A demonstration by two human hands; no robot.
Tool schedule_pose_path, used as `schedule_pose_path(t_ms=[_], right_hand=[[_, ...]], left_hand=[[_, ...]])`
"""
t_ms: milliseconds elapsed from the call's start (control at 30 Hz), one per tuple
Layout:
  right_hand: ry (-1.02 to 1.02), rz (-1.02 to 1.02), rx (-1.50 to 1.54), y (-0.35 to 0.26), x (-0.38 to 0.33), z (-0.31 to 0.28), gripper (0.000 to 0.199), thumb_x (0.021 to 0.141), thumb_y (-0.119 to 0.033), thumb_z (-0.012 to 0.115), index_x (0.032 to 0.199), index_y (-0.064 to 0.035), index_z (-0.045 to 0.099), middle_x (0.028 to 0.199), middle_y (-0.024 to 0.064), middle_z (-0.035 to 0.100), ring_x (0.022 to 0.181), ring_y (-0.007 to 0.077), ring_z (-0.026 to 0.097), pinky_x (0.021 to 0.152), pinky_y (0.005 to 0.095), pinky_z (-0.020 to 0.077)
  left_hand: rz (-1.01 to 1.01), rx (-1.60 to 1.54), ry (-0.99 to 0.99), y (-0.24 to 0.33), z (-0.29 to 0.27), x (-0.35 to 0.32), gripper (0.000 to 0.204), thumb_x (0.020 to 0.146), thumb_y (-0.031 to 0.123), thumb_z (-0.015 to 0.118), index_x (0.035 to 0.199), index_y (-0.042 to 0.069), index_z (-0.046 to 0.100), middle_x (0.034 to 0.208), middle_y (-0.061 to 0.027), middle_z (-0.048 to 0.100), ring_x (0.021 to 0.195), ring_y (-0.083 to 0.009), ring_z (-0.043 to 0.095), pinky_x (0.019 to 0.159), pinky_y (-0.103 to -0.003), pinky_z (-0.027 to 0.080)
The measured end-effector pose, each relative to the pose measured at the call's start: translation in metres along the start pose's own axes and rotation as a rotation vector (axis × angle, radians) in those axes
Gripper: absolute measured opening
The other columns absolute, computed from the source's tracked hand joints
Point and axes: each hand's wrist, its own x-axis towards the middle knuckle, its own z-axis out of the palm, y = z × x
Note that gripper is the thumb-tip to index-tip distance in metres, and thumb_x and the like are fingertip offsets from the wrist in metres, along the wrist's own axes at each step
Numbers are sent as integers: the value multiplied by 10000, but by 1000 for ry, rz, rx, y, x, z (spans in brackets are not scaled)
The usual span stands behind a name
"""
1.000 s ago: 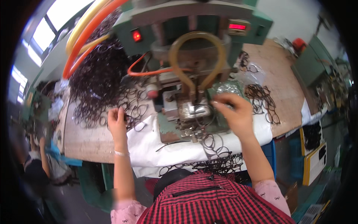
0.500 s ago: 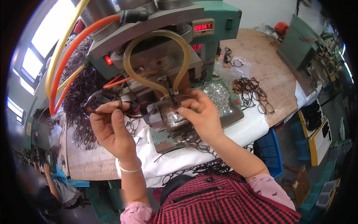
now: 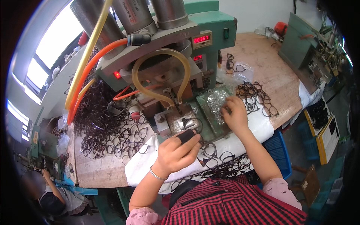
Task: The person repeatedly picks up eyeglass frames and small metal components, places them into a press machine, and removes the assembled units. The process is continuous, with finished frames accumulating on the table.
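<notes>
My left hand is closed on a dark eyeglass frame, partly hidden by the fingers. One round rim shows beyond the fingertips, at the front of the press's metal bed. Black material covers or sits against a finger of this hand; which one it is I cannot tell. My right hand has its fingers bent together at a pile of small shiny parts on the green plate. Anything between those fingertips is too small to make out. A thin dark tool points down at the bed.
The green press stands ahead, with an orange hose and a looped yellowish tube. Eyeglass frames heap at left; others lie at right and along the front. A blue basket is at right; another person sits far left.
My left hand has brought the eyeglass frame rightward to the front of the press bed. My right hand has left the bed and moved right to the shiny parts. The view has shifted slightly.
</notes>
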Motion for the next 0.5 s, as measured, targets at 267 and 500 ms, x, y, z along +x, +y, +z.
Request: schedule_pose_path(t_ms=[267, 500], right_hand=[[28, 64, 233, -1, 5, 4, 155, 849, -76, 676, 986, -19, 721, 950, 145, 710, 868, 289, 673, 782, 358, 524], [74, 285, 396, 10, -7, -6, 114, 892, -44, 676, 991, 2, 708, 909, 70, 709, 812, 135, 639, 748, 261, 490]], left_hand=[[-54, -63, -9, 5, 1, -11, 214, 740, 50, 768, 923, 67, 658, 1046, -83, 733, 830, -209, 693, 692, -322, 573], [-398, -33, 85, 47, -7, -56, 272, 782, 9, 703, 1047, 66, 711, 1183, -126, 691, 1117, -319, 656, 958, -441, 528]])
